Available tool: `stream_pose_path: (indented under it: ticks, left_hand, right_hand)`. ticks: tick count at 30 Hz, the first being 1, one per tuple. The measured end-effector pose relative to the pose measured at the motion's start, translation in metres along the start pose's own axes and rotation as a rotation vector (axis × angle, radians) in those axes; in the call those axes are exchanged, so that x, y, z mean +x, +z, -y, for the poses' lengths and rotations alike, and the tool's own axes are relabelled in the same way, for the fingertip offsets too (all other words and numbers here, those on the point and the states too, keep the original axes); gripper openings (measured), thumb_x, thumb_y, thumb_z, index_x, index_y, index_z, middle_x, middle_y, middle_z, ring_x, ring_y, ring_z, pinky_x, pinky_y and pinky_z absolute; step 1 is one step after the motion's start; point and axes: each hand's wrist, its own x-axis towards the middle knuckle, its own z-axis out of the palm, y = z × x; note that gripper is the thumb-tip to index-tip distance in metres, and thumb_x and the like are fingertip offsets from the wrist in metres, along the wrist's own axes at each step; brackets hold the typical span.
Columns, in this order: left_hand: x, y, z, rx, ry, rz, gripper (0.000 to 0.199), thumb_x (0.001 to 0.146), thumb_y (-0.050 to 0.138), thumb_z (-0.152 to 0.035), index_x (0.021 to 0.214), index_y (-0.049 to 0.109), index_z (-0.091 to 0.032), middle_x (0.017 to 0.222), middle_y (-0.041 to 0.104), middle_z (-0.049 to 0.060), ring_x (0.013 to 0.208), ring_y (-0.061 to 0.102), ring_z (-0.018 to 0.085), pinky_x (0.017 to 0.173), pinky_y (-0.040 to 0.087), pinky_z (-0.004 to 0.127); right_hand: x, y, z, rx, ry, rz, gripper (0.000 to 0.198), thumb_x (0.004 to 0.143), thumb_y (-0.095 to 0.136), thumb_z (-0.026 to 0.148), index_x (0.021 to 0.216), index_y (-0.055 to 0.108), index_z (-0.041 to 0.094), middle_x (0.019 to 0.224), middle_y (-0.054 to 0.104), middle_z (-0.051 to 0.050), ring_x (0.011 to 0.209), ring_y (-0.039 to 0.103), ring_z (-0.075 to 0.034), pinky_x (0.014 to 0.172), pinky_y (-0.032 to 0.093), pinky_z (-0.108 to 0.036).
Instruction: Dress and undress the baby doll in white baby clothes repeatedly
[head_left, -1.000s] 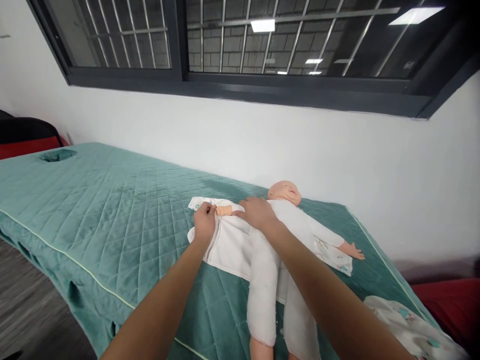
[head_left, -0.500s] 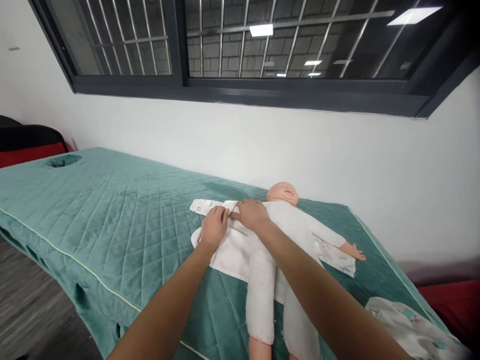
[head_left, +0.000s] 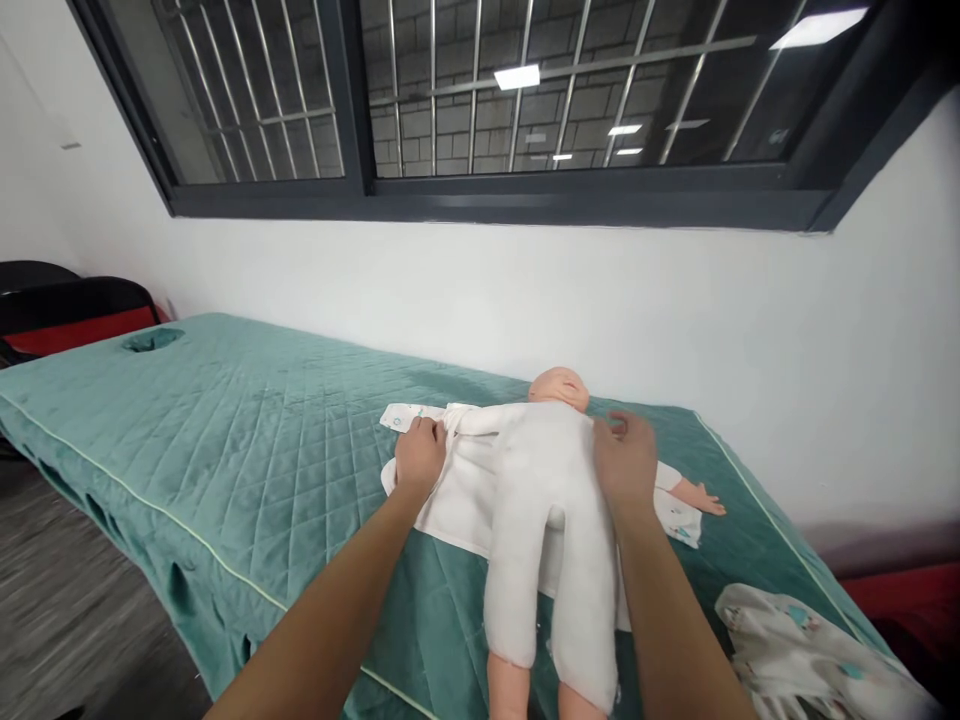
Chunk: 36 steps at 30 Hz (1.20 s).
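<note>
A baby doll (head_left: 551, 470) with a white cloth body lies on its back, head toward the wall. Beneath it is spread a white baby shirt (head_left: 469, 505) with a small print on its sleeves. My left hand (head_left: 420, 455) is closed on the shirt's left-hand sleeve, where the end of the doll's arm goes in; its fingertips are partly hidden. Beside the doll's chest, over its other arm, my right hand (head_left: 626, 460) hovers with loosely bent fingers, slightly blurred, holding nothing visible. The doll's bare plastic hand (head_left: 699, 495) lies on the other sleeve (head_left: 679, 520).
The green quilted bed (head_left: 300, 440) runs along a white wall under a barred window (head_left: 555, 100). A printed white cloth (head_left: 810, 640) lies crumpled at the bed's right front. Red and black chairs (head_left: 82, 315) stand beyond the far left end.
My right hand has left the sleeve and moved right across the doll to its other side. My left hand stays at the sleeve. The view has shifted slightly.
</note>
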Motion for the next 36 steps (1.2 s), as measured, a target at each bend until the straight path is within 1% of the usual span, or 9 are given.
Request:
stream_pose_path:
  ticks: [4,12,14,17,23,26,29,33,36]
  left_hand:
    - [-0.002,-0.002,-0.002,-0.057,0.028,0.053,0.032,0.095,0.045,-0.043,0.083,0.062,-0.019,0.094,0.066,0.006,0.086,0.06,0.02,0.075,0.039,0.03]
    - [-0.005,-0.003,-0.007,-0.21,0.04,0.096,0.026,0.094,0.048,-0.041,0.093,0.064,-0.02,0.098,0.07,0.006,0.091,0.063,0.021,0.082,0.044,0.031]
    - [-0.002,-0.003,-0.01,-0.265,0.034,0.116,0.028,0.094,0.048,-0.04,0.1,0.065,-0.02,0.103,0.071,0.007,0.095,0.064,0.02,0.083,0.045,0.03]
    - [0.01,-0.006,-0.016,-0.329,0.011,0.161,0.031,0.094,0.047,-0.04,0.104,0.067,-0.019,0.103,0.073,0.007,0.091,0.065,0.02,0.079,0.047,0.029]
    - [0.038,-0.011,-0.046,-0.342,-0.018,0.239,0.026,0.087,0.055,-0.036,0.077,0.07,-0.016,0.08,0.072,0.009,0.079,0.063,0.023,0.07,0.044,0.031]
    - [0.042,-0.008,-0.069,-0.365,-0.01,0.282,0.025,0.087,0.054,-0.034,0.077,0.069,-0.017,0.077,0.07,0.007,0.074,0.062,0.021,0.067,0.043,0.03]
    - [0.043,-0.004,-0.087,-0.394,0.0,0.296,0.025,0.088,0.052,-0.034,0.087,0.071,-0.017,0.087,0.073,0.008,0.08,0.063,0.021,0.071,0.044,0.029]
    - [0.046,-0.008,-0.098,-0.412,0.01,0.292,0.029,0.088,0.052,-0.032,0.105,0.069,-0.016,0.109,0.072,0.01,0.097,0.064,0.023,0.081,0.045,0.029]
    - [0.051,-0.017,-0.101,-0.404,0.045,0.31,0.03,0.089,0.051,-0.032,0.105,0.069,-0.015,0.109,0.073,0.008,0.097,0.065,0.021,0.081,0.046,0.026]
  right_hand:
    - [-0.003,-0.003,-0.021,-0.1,0.178,0.099,0.049,0.087,0.039,0.04,0.123,0.052,0.009,0.11,0.064,-0.022,0.105,0.059,-0.035,0.089,0.044,-0.044]
    - [-0.008,-0.013,-0.018,-0.185,0.155,0.259,0.052,0.092,0.035,0.047,0.127,0.048,0.01,0.11,0.067,-0.024,0.109,0.062,-0.037,0.09,0.044,-0.045]
    - [-0.008,-0.013,-0.016,-0.125,0.187,0.297,0.053,0.092,0.036,0.05,0.127,0.049,0.013,0.107,0.069,-0.022,0.108,0.063,-0.036,0.092,0.044,-0.045]
    - [-0.008,-0.01,-0.018,0.027,0.233,0.286,0.055,0.089,0.042,0.056,0.128,0.051,0.019,0.111,0.07,-0.017,0.106,0.065,-0.032,0.093,0.045,-0.044]
    - [-0.009,0.002,-0.027,0.343,0.245,0.236,0.059,0.08,0.054,0.061,0.126,0.056,0.023,0.117,0.069,-0.01,0.098,0.067,-0.026,0.085,0.052,-0.038]
    - [-0.013,0.009,-0.025,0.451,0.259,0.226,0.061,0.078,0.059,0.06,0.127,0.054,0.024,0.115,0.069,-0.009,0.096,0.067,-0.025,0.081,0.054,-0.036]
    - [-0.02,0.018,-0.02,0.586,0.277,0.271,0.067,0.075,0.064,0.058,0.131,0.05,0.024,0.114,0.067,-0.009,0.098,0.067,-0.024,0.081,0.055,-0.035]
    - [-0.027,0.029,-0.016,0.729,0.32,0.332,0.071,0.071,0.069,0.058,0.132,0.05,0.027,0.117,0.065,-0.006,0.103,0.064,-0.024,0.087,0.054,-0.035]
    - [-0.029,0.037,-0.016,0.816,0.324,0.343,0.066,0.071,0.071,0.056,0.128,0.053,0.028,0.12,0.064,-0.005,0.107,0.063,-0.023,0.089,0.053,-0.035]
